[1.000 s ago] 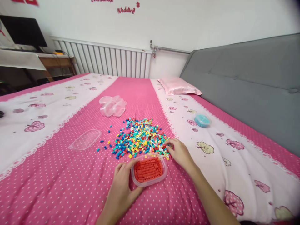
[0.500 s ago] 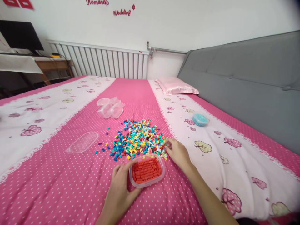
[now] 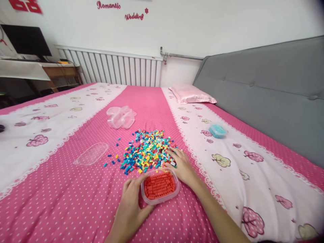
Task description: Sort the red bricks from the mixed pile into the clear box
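Note:
A heap of small multicoloured bricks (image 3: 148, 150) lies on the pink dotted bedspread (image 3: 63, 199). Just in front of it stands a clear plastic tub (image 3: 160, 185) filled with red bricks. My left hand (image 3: 130, 204) grips the tub's left side, thumb on its rim. My right hand (image 3: 179, 163) rests on the heap's right edge, fingers spread over the bricks and touching them.
A clear lid (image 3: 91, 154) lies left of the heap, and several empty clear tubs (image 3: 120, 116) sit behind it. A tub of light-blue bricks (image 3: 217, 130) stands to the right. A pink pillow (image 3: 192, 94) and a grey headboard (image 3: 265, 87) lie further right, a radiator behind.
My right hand has slid left from the heap's right edge onto the bricks, and its fingers have spread. The left hand and the tub have stayed put.

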{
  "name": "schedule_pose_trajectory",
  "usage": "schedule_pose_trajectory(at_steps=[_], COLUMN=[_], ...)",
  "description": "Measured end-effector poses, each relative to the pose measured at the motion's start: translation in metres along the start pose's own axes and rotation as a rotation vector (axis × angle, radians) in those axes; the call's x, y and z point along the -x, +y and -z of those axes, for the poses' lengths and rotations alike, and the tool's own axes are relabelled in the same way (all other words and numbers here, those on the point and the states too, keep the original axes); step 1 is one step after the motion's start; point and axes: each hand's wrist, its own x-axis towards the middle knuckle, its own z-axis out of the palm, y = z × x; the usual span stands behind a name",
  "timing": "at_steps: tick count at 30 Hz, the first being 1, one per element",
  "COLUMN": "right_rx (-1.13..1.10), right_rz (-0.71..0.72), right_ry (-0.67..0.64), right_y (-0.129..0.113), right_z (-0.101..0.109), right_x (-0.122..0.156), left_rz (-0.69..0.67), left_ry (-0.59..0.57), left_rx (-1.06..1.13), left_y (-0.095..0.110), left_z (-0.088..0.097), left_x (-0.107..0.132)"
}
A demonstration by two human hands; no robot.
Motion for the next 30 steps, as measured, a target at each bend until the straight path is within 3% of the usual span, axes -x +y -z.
schedule_pose_trajectory(at_steps=[11, 17, 30], right_rx=[0.098, 0.139, 0.243], right_rz=[-0.104, -0.147, -0.217], right_ry=[0.061, 0.067, -0.108], right_y=[-0.006, -0.006, -0.014], right_z=[0.001, 0.003, 0.008], right_x=[0.000, -0.022, -0.067], left_rz=[0.001, -0.004, -0.017], left_ry=[0.010, -0.007, 0.015], left_rx=[0.005, 0.014, 0.028], left_y=[0.000, -0.002, -0.002], left_z=[-0.001, -0.001, -0.003], left_x=[0.000, 0.001, 0.001])
